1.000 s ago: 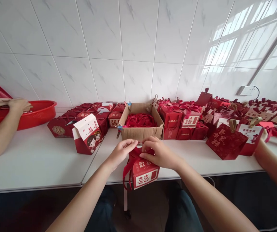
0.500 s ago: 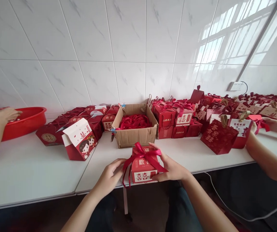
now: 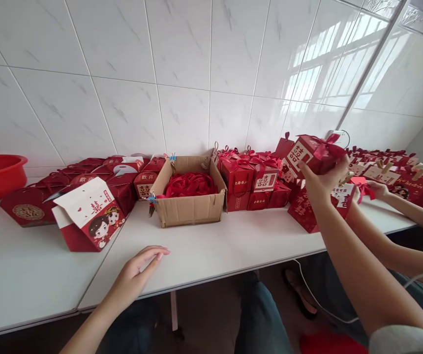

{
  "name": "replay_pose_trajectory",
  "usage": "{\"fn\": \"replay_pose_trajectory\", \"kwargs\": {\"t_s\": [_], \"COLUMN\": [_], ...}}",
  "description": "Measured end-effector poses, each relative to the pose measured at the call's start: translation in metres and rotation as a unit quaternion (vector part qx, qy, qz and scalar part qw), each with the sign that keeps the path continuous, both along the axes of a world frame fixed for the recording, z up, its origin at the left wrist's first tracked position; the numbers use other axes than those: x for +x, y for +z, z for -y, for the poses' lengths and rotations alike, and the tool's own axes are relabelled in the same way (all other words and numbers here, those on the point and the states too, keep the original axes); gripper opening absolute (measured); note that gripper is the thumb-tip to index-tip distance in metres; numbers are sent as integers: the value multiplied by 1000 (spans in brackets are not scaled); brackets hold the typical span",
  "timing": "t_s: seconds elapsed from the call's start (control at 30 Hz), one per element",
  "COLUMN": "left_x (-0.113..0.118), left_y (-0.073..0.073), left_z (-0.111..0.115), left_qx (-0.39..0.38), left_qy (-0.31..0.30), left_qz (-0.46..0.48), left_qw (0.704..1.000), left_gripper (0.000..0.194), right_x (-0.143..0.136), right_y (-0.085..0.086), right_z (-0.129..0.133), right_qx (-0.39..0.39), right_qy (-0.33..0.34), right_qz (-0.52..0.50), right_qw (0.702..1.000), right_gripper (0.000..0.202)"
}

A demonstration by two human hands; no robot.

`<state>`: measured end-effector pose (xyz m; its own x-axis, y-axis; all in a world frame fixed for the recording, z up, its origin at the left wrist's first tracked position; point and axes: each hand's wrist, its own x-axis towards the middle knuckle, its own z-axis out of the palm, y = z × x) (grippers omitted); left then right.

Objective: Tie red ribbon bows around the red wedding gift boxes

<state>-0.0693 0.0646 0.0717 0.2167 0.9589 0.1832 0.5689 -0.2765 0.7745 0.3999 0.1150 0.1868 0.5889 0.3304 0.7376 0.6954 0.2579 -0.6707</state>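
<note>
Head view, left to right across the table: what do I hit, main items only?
Red basin → cartoon-printed box → open cardboard box → stacked red boxes → bow-topped box held up in the right hand.

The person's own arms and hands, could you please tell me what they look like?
The left hand and right hand are ungloved, with no rings or watch visible. Both forearms are bare; a light grey sleeve shows only on the right arm.

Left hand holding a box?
No, the left hand is empty; the right hand holds the red box with the bow.
</note>
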Motion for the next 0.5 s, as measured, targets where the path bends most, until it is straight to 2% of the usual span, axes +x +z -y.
{"fn": "replay_pose_trajectory", "kwargs": {"t_s": [0.1,0.23,0.5], "left_x": [-1,-2,-3], "left_y": [2,1,-5], "left_z": [-1,-3,-5], "left_qx": [4,14,7], "left_qy": [5,4,4], "left_qz": [5,8,11], "left_qw": [1000,1000,1000], "left_gripper": [44,45,42], "right_x": [10,12,15], "right_y": [-7,-21,-34], "right_z": [-26,-43,-52], "right_qx": [4,-31,-92], "right_qy": [-63,-56,-37], "right_qz": [-41,-44,-48], "right_qw": [997,997,994], "right_gripper": [94,95,105]}}
